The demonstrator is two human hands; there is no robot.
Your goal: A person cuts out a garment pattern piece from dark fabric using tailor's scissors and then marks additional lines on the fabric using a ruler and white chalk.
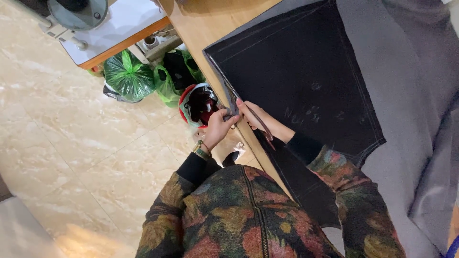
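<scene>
A large piece of black fabric (306,81) with chalk marks lies on a wooden table (201,24), over grey cloth (411,95). My left hand (221,126) pinches the fabric's edge at the table's side. My right hand (260,122) rests on the same edge, holding a thin dark tool, which looks like scissors (260,125), along the seam. Both sleeves are a floral knit with black cuffs, and a watch sits on my left wrist.
Below the table edge on the marble tile floor (71,143) sit a red helmet (198,102) and green plastic bags (128,76). A second table with a white top (119,24) carries a fan or machine base at the upper left.
</scene>
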